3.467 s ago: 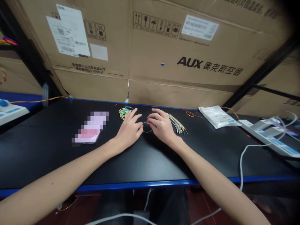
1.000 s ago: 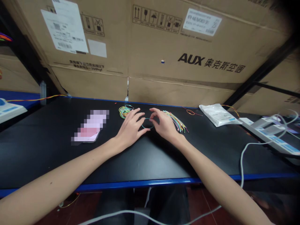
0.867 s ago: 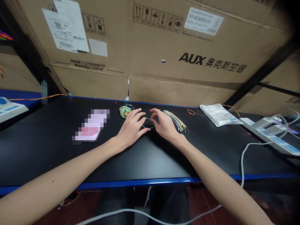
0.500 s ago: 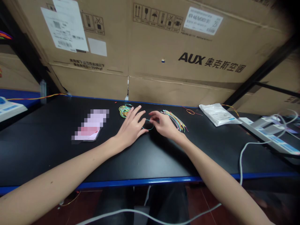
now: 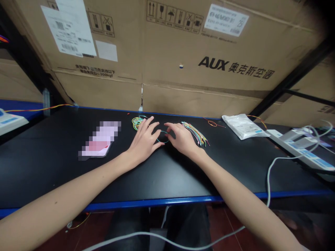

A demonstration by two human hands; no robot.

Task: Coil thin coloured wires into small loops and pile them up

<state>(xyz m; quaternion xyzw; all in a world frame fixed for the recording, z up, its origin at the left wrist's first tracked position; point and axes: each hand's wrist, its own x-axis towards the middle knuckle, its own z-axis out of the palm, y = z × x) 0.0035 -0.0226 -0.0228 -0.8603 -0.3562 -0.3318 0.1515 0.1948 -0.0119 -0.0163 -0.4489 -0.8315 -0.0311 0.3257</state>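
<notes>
Between my hands lies a thin green wire bent into a loop [image 5: 163, 131] on the black tabletop. My left hand [image 5: 141, 142] has its fingers spread, with thumb and forefinger at the loop's left side. My right hand [image 5: 182, 138] curls in from the other side, its thumb and fingertips pinching the loop's right part. Partly behind my left fingers sits a pile of coiled yellow and green wires [image 5: 136, 122]. A bundle of straight multicoloured wires [image 5: 196, 134] lies just right of my right hand.
A phone [image 5: 101, 141], blurred by pixels, rests at left. An orange wire loop [image 5: 212, 123] and a white plastic packet [image 5: 243, 126] lie at right, near a power strip [image 5: 300, 150] with white cables. A large cardboard box [image 5: 167, 52] stands behind the table.
The view has shifted slightly. My right fingers have spread a little, with the forefinger reaching further left; both hands stay around the green loop.
</notes>
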